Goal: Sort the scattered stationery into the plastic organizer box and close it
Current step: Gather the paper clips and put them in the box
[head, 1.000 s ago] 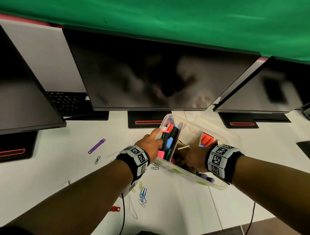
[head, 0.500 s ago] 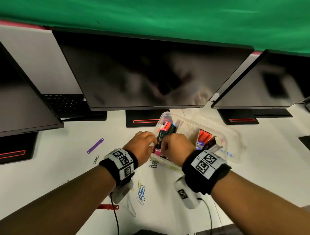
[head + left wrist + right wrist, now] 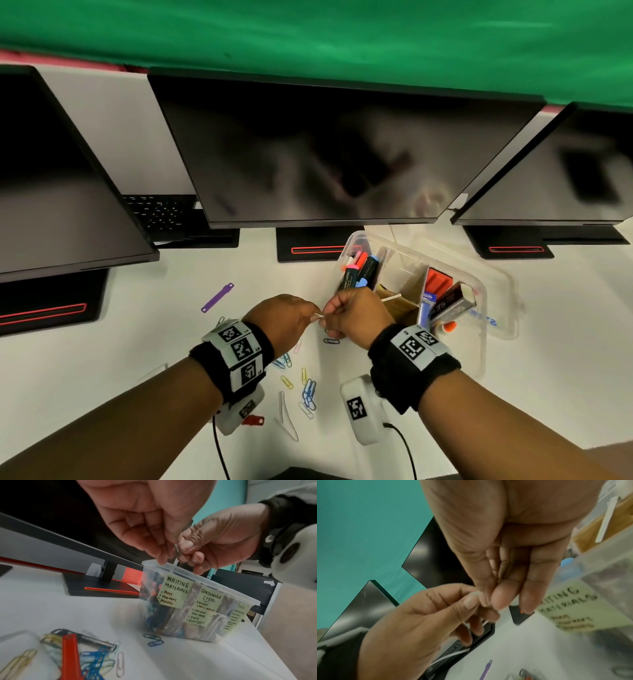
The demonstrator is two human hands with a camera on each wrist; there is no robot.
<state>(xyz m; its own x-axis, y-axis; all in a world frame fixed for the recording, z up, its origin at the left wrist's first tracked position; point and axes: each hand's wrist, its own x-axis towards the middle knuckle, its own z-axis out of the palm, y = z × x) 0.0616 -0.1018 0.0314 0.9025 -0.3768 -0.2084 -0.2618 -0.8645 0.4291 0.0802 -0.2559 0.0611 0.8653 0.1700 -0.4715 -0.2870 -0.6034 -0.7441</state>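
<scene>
The clear plastic organizer box stands open under the middle monitor, holding markers, a brown packet and tools; its lid lies at its far right side. Green labels mark its compartments. Just in front of its near-left corner, my left hand and right hand meet above the desk. Both pinch one thin white strip, also seen as the strip between thumb and fingertips. Its lower part hangs past my left fingers.
Coloured paper clips lie scattered on the white desk below my hands, with a red strip, clear strips and a purple strip further left. Three monitors on stands line the back. A keyboard sits behind them.
Both hands have drawn back out of the box's marker compartment toward me and come together. They now pinch a thin white strip between them in front of the box.
</scene>
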